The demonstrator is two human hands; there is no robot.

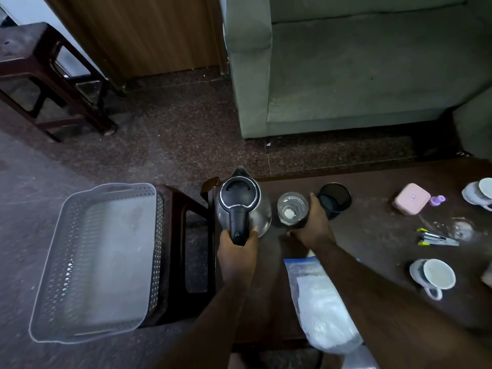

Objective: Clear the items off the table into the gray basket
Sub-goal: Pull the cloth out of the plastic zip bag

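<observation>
A steel kettle (241, 198) with a black lid stands at the left end of the dark wooden table (372, 235). My left hand (235, 249) grips its black handle. My right hand (311, 226) curls round a clear drinking glass (291, 206) just right of the kettle. A black cup (335, 199) stands behind that hand. The gray perforated basket (53, 275) sits empty on a dark stool to the left of the table.
On the table lie a plastic bag with white contents (319, 310), a pink box (411, 198), a small purple piece (438, 200), a stapler (436, 239), and cups on saucers (434, 275) (479, 193). A green sofa (359, 62) stands beyond, another stool (40, 75) far left.
</observation>
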